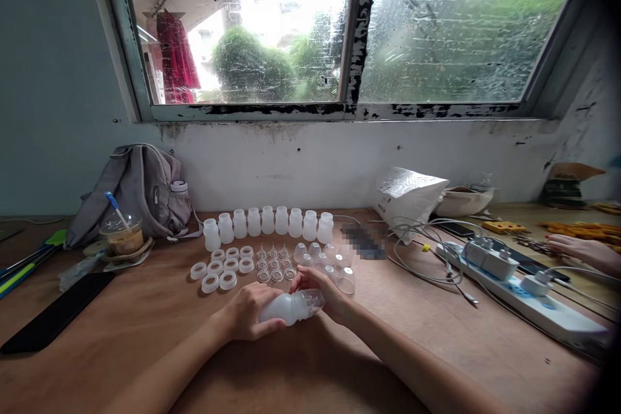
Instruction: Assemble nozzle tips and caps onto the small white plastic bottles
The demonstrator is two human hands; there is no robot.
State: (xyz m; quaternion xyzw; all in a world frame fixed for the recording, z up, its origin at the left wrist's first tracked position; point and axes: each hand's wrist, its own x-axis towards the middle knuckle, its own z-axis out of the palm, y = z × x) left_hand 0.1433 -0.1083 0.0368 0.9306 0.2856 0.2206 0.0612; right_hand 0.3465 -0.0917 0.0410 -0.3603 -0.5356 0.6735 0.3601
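- At the far left of the frame, long-handled tools [24, 270] lay on the brown worktop [485, 349], with a flat black slab [58, 312] below them.
- Next came a lidded drink cup [125, 239] with a straw, in front of a grey backpack [138, 187].
- Left of center, 9 white rings [228, 285] lay in a cluster.
- The left hand [251, 312] was wrapped around the body of a frosted bottle [286, 310], low in the center of the frame, tilted nearly flat above the worktop.
- Behind, 9 frosted bottles [268, 221] stood upright in a curved row; before them sat 9 clear teats [274, 264].
- The right hand [321, 290] was curled at the bottle's clear-covered end; whether it gripped that end could not be told.
- Just beyond it stood clear covers [328, 270].
- Farther right were a white bag [407, 197], grey cables [427, 228] and a power strip [565, 317].
- At the right edge, another person's hand [582, 251] reached in.
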